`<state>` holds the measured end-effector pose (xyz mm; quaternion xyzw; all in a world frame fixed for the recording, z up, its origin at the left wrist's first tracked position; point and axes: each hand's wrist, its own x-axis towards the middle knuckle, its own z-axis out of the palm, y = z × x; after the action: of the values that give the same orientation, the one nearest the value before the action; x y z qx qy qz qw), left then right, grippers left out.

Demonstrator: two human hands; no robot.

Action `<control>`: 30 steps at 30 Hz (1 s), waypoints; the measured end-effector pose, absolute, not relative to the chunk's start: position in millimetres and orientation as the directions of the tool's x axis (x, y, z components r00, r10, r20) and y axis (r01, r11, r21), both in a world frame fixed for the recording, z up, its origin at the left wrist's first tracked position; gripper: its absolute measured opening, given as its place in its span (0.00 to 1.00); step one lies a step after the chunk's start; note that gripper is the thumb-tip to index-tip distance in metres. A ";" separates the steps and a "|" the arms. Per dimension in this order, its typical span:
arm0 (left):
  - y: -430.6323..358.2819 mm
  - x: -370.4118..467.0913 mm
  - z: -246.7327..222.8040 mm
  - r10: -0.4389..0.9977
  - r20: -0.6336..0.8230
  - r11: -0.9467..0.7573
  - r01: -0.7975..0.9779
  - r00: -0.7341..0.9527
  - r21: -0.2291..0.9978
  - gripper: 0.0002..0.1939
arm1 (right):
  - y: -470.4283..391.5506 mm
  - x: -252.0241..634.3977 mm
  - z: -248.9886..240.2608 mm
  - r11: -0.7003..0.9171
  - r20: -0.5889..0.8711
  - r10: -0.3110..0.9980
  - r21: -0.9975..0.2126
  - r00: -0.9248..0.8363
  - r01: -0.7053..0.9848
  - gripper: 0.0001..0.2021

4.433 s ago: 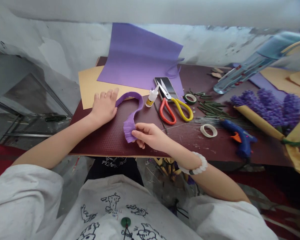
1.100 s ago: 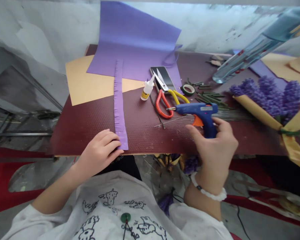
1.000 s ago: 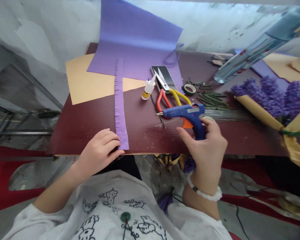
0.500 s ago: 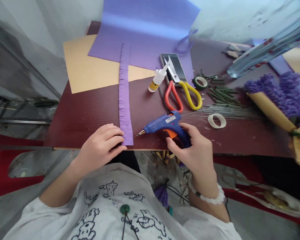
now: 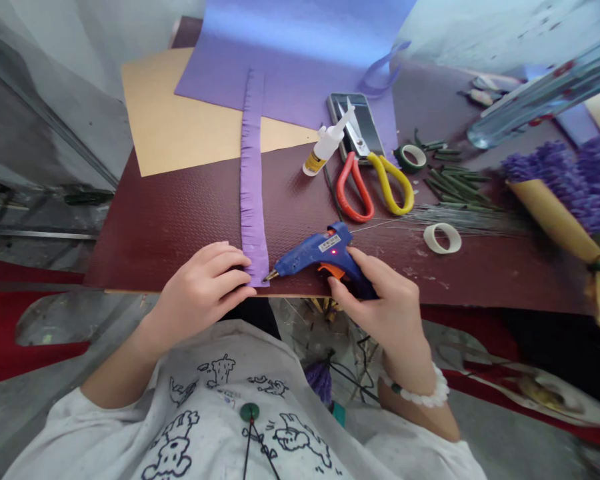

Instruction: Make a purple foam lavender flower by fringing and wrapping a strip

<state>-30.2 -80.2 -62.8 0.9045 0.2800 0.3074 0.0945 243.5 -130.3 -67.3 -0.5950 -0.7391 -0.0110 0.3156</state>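
So, maroon tbl [image 5: 180, 207], wall [image 5: 485, 30]; L grip [image 5: 200, 293] open on strip [image 5: 253, 183], R grip [image 5: 393, 297] round gun [image 5: 305, 255].

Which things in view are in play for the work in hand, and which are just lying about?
In play:
- purple fringed strip, under left hand
- blue glue gun, in right hand

Apparently idle now:
- scissors
- phone
- small bottle
- white tape roll
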 end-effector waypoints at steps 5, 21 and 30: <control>-80.6 -30.1 -62.3 0.569 0.503 -0.823 0.452 0.651 0.345 0.03 | -132.6 248.5 -69.9 0.310 0.472 0.874 -0.361 -0.114 0.880 0.20; -80.6 -30.6 -63.5 0.573 0.502 -0.820 0.454 0.648 0.350 0.03 | -135.3 256.8 -74.5 0.332 0.486 0.863 -0.334 -0.141 0.882 0.22; -79.8 -30.3 -63.3 0.565 0.510 -0.825 0.448 0.649 0.344 0.03 | -131.5 253.5 -70.9 0.326 0.518 0.845 -0.309 -0.130 0.893 0.25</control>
<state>-30.3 -79.8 -63.3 0.9031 0.2803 0.3116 0.0937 253.5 -131.5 -70.9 -0.5792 -0.7505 -0.0381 0.3159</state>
